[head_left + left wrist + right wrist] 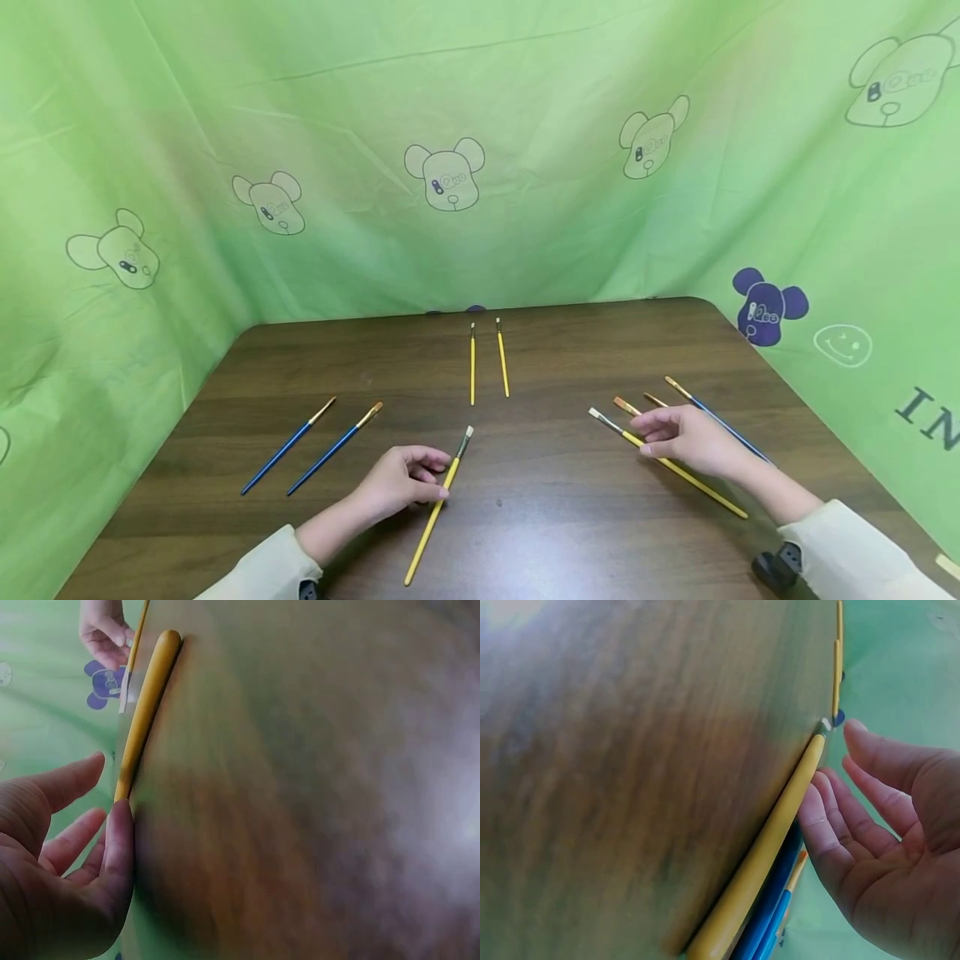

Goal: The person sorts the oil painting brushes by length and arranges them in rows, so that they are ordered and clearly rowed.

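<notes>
My left hand (401,483) is beside a yellow-handled paintbrush (425,542) lying slanted on the table. In the left wrist view its thumb stands apart from the fingers, and the fingertips are close to the yellow handle (150,697); contact is hard to tell. Over a group of brushes at the right is my right hand (697,437), fingers loosely bent, nearest a yellow paintbrush (705,487) with pale bristles. The right wrist view shows a gap between thumb and fingers. The hand partly hides a brown-bristled brush (626,406) and a thin-tipped brush (655,400).
A blue paintbrush (727,427) lies beyond the right hand. Two more blue ones, a thin-tipped brush (279,458) and a wider brush (326,458), lie at the left. Two yellow brushes (472,367) lie near the far edge. A green printed cloth (525,250) surrounds the brown table (547,542).
</notes>
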Action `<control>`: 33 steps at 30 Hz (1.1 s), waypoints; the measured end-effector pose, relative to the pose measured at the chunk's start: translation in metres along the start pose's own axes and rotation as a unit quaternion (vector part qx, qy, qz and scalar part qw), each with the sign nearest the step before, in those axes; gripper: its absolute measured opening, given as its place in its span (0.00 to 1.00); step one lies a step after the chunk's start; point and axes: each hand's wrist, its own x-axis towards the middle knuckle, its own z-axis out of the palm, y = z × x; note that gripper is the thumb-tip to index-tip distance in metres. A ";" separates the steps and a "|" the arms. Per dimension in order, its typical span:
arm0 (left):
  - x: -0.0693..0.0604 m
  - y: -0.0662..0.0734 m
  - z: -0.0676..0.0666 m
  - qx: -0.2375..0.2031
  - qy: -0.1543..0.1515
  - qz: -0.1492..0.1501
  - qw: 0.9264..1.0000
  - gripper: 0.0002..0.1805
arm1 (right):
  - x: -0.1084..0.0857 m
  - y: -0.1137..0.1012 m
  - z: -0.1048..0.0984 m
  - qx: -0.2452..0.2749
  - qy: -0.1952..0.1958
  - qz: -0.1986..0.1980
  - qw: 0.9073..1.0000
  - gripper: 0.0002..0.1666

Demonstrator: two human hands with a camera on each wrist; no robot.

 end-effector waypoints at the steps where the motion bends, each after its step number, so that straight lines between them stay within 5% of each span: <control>1: 0.000 0.000 0.001 0.002 0.004 0.001 1.000 0.22 | 0.000 0.001 0.001 -0.006 0.000 -0.001 1.000 0.21; 14: 0.005 -0.001 0.009 0.121 0.037 0.034 0.991 0.24 | 0.003 0.001 0.005 -0.022 -0.019 0.002 1.000 0.21; 33: 0.001 0.001 0.014 0.166 0.062 0.048 0.983 0.21 | 0.004 0.000 0.006 -0.007 -0.019 0.021 1.000 0.18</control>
